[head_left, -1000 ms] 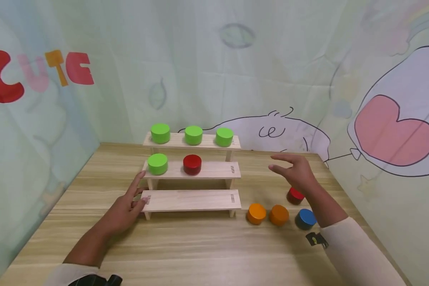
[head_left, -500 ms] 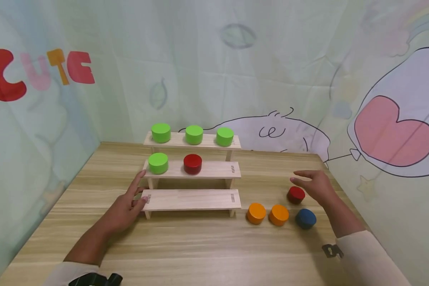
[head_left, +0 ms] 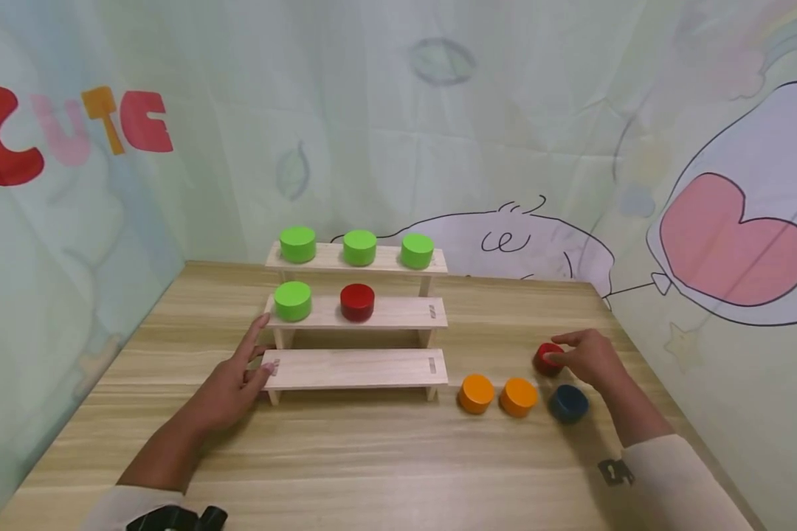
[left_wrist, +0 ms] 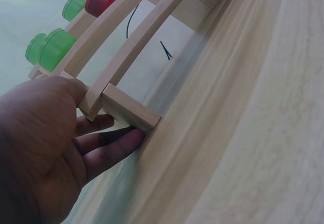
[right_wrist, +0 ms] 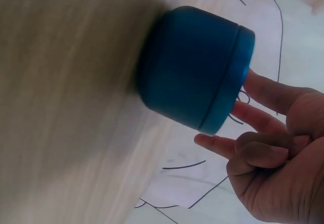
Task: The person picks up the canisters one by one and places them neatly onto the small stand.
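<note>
Plain pale sleeves (head_left: 684, 483) are worn with dark, blocky wrist devices (head_left: 173, 519).

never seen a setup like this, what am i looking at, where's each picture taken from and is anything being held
No machine here: just a person's two bare hands. The wide view comes from a head camera looking forward and down; the close ones come from cameras on each wrist. On the table is a three-level wooden stand bearing four green pieces and one red piece. To its right are two orange pieces, a blue piece and a loose red piece. The left hand touches the stand's left end. The right hand is at the loose red piece; whether it's gripped is unclear.
</note>
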